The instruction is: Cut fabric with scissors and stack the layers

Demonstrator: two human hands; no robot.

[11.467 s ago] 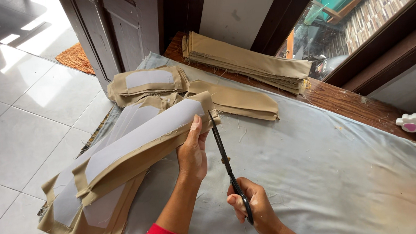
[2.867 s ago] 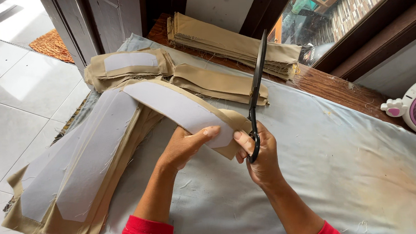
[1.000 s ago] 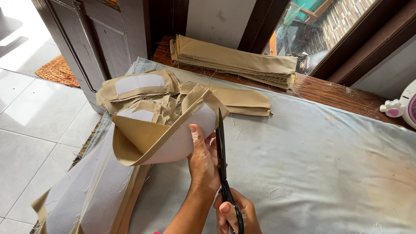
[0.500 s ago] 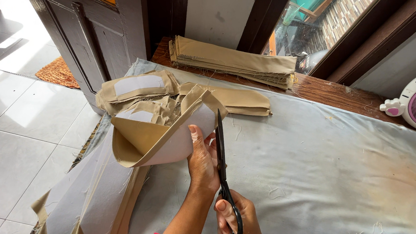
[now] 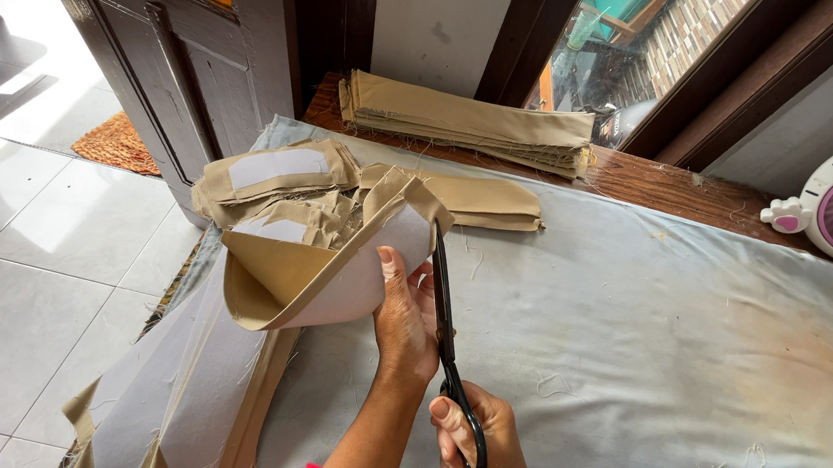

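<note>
Left hand (image 5: 406, 317), centre frame, grips a curled khaki fabric piece w/ white interfacing (image 5: 324, 267), lifted and folded over toward upper left of the hand. Right hand (image 5: 475, 442), bottom centre, is closed thru the handles of black scissors (image 5: 449, 347); blades run nearly straight up-frame, tips at the fabric's right edge just beside the left thumb. Fabric's long axis trails down-left onto the stack of like pieces (image 5: 166, 416) at lower left. Left hand is nearer the fabric. All sits on a grey-covered table (image 5: 667, 343).
</note>
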